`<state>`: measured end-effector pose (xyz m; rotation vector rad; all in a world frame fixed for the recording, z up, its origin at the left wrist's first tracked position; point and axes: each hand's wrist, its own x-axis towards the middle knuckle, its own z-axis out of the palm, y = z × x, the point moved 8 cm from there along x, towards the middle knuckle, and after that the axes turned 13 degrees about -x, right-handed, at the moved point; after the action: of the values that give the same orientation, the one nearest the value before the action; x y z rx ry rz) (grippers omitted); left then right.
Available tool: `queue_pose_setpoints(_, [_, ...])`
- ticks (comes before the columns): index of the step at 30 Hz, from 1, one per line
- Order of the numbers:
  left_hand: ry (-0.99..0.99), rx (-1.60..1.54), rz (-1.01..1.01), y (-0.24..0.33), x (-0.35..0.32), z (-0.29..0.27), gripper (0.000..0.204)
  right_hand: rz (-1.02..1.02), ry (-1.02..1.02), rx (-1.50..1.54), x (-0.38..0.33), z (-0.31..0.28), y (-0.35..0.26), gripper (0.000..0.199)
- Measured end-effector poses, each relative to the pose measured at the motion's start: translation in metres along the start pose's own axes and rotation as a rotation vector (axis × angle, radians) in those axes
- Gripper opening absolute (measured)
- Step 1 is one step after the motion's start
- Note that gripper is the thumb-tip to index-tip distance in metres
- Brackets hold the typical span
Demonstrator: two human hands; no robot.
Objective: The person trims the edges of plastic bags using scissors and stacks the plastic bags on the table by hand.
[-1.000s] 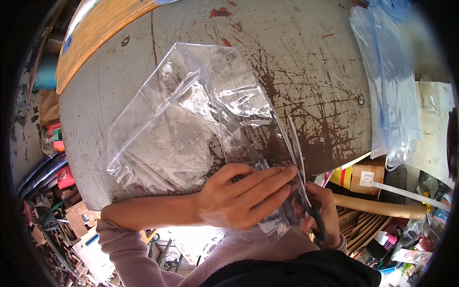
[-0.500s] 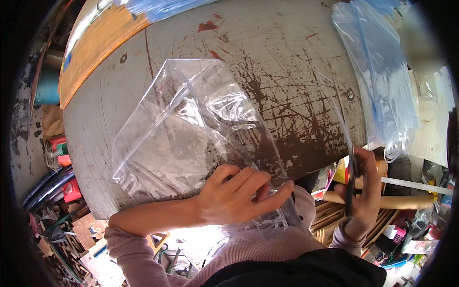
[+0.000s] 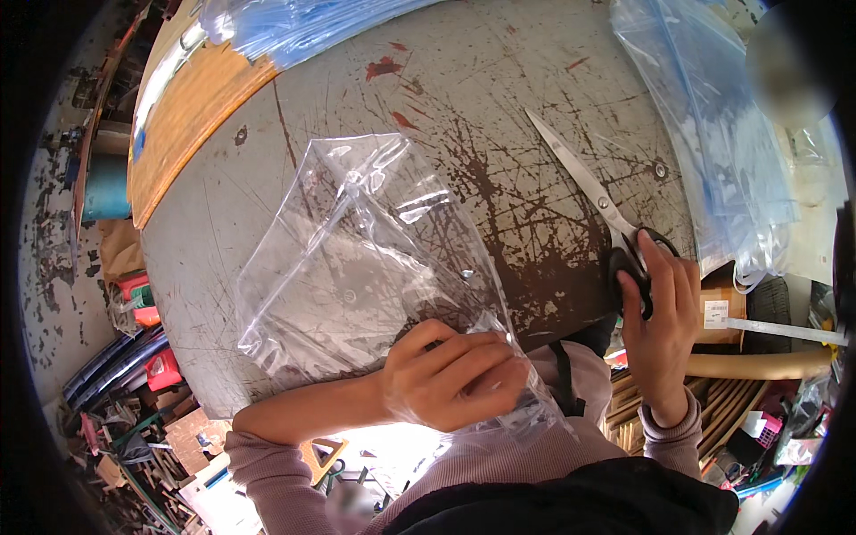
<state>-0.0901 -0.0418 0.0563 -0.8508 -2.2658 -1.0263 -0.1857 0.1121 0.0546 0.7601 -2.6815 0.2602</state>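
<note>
A clear plastic bag (image 3: 312,259) is spread over the near left part of the worn metal table. My left hand (image 3: 459,374) is closed on its gathered near edge, by the table's front edge. Part of the bag hangs down in front of my body from that grip. Further right, a pair of scissors (image 3: 603,203) with black handles lies flat on the table, blades closed and tip pointing far left. My right hand (image 3: 664,312) pinches the handles between thumb and fingers at the table's near right edge.
The scratched table top (image 3: 499,53) carries a stack of bluish plastic sheets (image 3: 704,134) on the right and another blue pile (image 3: 303,27) at the far left, beside a wooden board (image 3: 201,116). Below the right edge are a cardboard tube (image 3: 758,364) and wooden strips (image 3: 731,410).
My right hand has brought the scissors from upright at the table's edge down flat onto the top. My left hand has curled its fingers tighter around the bag.
</note>
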Motion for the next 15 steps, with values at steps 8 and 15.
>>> queue_pose_setpoints(8, [0.045, 0.039, 0.012, 0.003, 0.001, 0.000, 0.019, -0.046, 0.003, -0.080, -0.002, 0.002, -0.007, 0.041])
queue_pose_setpoints(15, [0.034, 0.053, 0.009, 0.003, 0.001, 0.001, 0.020, 0.002, -0.114, 0.114, 0.009, -0.013, -0.015, 0.033])
